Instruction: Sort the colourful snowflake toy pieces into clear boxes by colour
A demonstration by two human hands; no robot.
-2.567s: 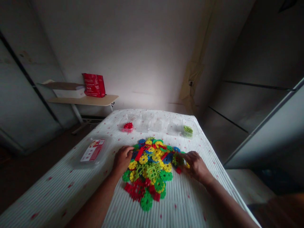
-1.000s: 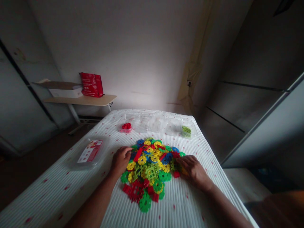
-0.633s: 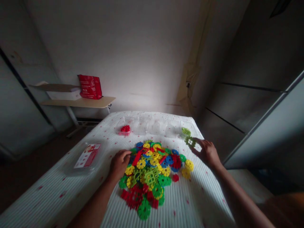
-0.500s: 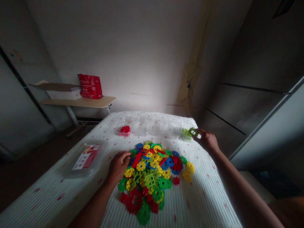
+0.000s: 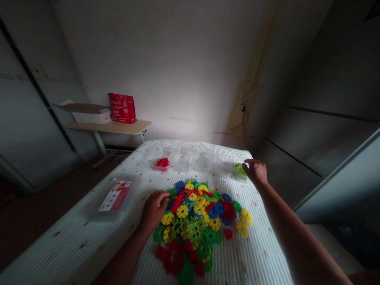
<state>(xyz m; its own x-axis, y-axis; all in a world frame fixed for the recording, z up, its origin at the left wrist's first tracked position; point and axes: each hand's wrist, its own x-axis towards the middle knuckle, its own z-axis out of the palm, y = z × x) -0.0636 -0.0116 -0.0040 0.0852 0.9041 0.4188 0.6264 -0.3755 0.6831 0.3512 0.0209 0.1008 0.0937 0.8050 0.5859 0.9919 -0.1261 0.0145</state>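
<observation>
My left hand [image 5: 154, 209] rests at the left edge of a heap of plastic building pieces [image 5: 199, 211]. Its fingers are curved but apart, and nothing shows in them. The heap mixes yellow, blue and green notched discs with red pieces and a lime-green lattice piece [image 5: 195, 230]. My right hand [image 5: 257, 171] is over the right end of a row of clear plastic containers, thumb and fingers apart. Just beside its fingertips, lime-green pieces [image 5: 240, 169] lie in the rightmost container. Red pieces [image 5: 163, 162] sit in the leftmost container.
A clear plastic box [image 5: 118, 198] with a red and white label lies on the striped cloth [image 5: 74, 237] at left. Behind stands a small table [image 5: 118, 126] bearing a red bag [image 5: 122, 108] and a white box [image 5: 92, 116]. A wall rises beyond the bed.
The lime-green lattice piece that my right hand held has been let go at the rightmost container. My left hand stays by the heap. The view has swung slightly left.
</observation>
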